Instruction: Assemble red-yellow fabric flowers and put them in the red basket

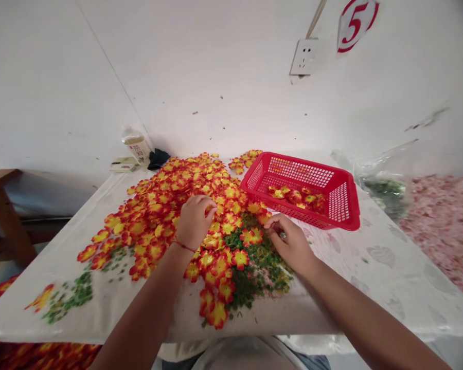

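A big heap of red-and-yellow fabric flowers (170,205) covers the white table (389,277). My left hand (195,220), with a red string at the wrist, rests closed on the heap, fingers curled into the flowers. My right hand (289,239) is beside a patch of small green pieces (254,267), its fingers pinched together on something tiny and green. A red plastic basket (332,177) stands just beyond my right hand, holding a few flowers (297,198).
A plastic bottle (137,146) and a dark object stand at the wall behind the heap. A clear bag of green bits (386,190) lies right of the basket, pale pink petals (443,226) farther right. A wall socket (304,56) hangs above. More green pieces (67,295) lie left.
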Motion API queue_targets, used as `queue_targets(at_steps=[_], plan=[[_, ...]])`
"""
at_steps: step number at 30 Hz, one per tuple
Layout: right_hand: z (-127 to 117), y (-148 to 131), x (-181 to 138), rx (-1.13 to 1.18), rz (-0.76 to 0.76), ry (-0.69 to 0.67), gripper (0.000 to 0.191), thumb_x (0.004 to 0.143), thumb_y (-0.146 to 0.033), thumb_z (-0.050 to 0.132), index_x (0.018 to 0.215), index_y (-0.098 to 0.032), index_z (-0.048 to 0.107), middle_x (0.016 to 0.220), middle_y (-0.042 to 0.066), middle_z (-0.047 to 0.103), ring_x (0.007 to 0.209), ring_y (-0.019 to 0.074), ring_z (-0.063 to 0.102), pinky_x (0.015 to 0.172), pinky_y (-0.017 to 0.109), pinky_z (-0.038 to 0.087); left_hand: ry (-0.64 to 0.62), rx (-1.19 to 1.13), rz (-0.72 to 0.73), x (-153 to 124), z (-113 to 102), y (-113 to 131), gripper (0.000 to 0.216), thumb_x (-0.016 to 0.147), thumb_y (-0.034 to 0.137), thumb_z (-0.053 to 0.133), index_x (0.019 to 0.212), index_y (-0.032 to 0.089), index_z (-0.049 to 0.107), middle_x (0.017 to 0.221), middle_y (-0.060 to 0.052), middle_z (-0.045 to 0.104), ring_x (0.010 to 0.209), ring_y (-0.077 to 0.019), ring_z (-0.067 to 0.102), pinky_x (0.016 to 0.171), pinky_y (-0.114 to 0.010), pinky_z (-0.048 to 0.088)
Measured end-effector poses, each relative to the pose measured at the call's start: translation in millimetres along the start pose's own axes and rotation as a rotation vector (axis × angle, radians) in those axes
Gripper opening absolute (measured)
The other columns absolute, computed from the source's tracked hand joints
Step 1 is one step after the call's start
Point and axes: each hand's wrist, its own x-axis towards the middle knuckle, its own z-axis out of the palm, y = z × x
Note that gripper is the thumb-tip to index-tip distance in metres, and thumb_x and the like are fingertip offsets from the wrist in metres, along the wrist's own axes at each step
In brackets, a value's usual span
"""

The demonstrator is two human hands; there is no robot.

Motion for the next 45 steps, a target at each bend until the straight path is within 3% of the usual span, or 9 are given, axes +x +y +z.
queue_targets(at_steps=[5,7,10,14,19,23,30,38,45], plan=[[0.2,-0.8,0.5,0.003,-0.01,-0.003,0.019,0.098,-0.015,0.061,0.109,-0.029,0.068,0.1,0.002,0.077,0.082,0.0219,0.071,0.075,0.034,0.053,-0.017,0.006,-0.024,-1.3,7.7,-2.4,0.033,0.107,0.025,0.072,0.139,0.025,0.077,0.135,-0.012,0.08,0.13,-0.0346,0.074,0.117,-0.05,0.058],[0.1,-1.0,0.5,0.0,-0.006,-0.007,0.02,0.098,-0.014,0.06,0.109,-0.029,0.068,0.099,0.002,0.076,0.083,0.022,0.071,0.074,0.034,0.053,-0.039,0.047,-0.03,-2.1,12.2,-3.3,0.036,0.108,0.029,0.072,0.144,0.027,0.078,0.138,-0.013,0.078,0.134,-0.0359,0.072,0.119,-0.052,0.056],[0.0,-1.2,0.7,-0.002,-0.004,-0.008,0.02,0.097,-0.014,0.06,0.108,-0.029,0.068,0.099,0.002,0.077,0.083,0.022,0.071,0.075,0.034,0.053,-0.065,0.095,-0.06,-3.7,17.2,-5.0,0.03,0.108,0.033,0.073,0.137,0.029,0.082,0.135,-0.013,0.078,0.132,-0.0368,0.072,0.12,-0.056,0.054],[0.0,-1.2,1.2,0.001,-0.012,-0.007,0.02,0.097,-0.014,0.061,0.109,-0.029,0.068,0.1,0.002,0.077,0.084,0.0225,0.073,0.077,0.035,0.055,-0.066,0.064,-0.038,-5.0,18.4,-5.7,0.015,0.104,0.024,0.074,0.117,0.027,0.082,0.122,-0.01,0.078,0.124,-0.0336,0.073,0.116,-0.052,0.056],[0.0,-1.9,1.1,-0.018,-0.019,-0.011,0.021,0.097,-0.013,0.06,0.108,-0.029,0.068,0.099,0.002,0.077,0.083,0.0226,0.072,0.077,0.035,0.054,0.049,-0.024,-0.027,-6.1,16.6,-0.8,0.006,0.102,0.019,0.074,0.101,0.025,0.076,0.125,-0.011,0.077,0.128,-0.0339,0.072,0.119,-0.053,0.057],[-0.3,-2.2,1.2,-0.016,-0.021,-0.011,0.022,0.097,-0.012,0.059,0.108,-0.029,0.068,0.1,0.002,0.077,0.084,0.0223,0.072,0.076,0.035,0.054,0.148,-0.078,-0.035,-7.0,14.5,2.3,0.005,0.102,0.022,0.076,0.101,0.027,0.079,0.139,-0.01,0.077,0.138,-0.0341,0.069,0.129,-0.056,0.052],[-0.2,0.0,0.7,-0.031,-0.018,-0.015,0.023,0.097,-0.012,0.059,0.109,-0.029,0.068,0.103,0.003,0.078,0.086,0.0226,0.073,0.079,0.035,0.055,0.194,-0.204,-0.117,-8.6,9.3,3.2,0.013,0.103,0.027,0.074,0.105,0.027,0.087,0.138,-0.008,0.082,0.136,-0.0329,0.072,0.13,-0.055,0.053],[-0.1,1.5,0.4,-0.03,-0.01,-0.011,0.023,0.097,-0.011,0.059,0.109,-0.029,0.069,0.097,0.001,0.076,0.081,0.0216,0.071,0.074,0.033,0.051,0.257,-0.533,-0.343,-14.4,2.3,14.7,0.028,0.098,0.048,0.076,0.106,0.025,0.088,0.113,-0.006,0.089,0.111,-0.0269,0.082,0.102,-0.037,0.064],[0.9,4.3,0.4,-0.042,-0.028,-0.014,0.023,0.097,-0.011,0.058,0.11,-0.028,0.068,0.099,0.002,0.076,0.083,0.0216,0.072,0.077,0.034,0.053,0.258,-0.748,-0.457,-15.8,-8.3,35.6,0.036,0.084,0.052,0.085,0.099,0.019,0.091,0.101,-0.008,0.09,0.097,-0.0277,0.085,0.084,-0.032,0.067]])
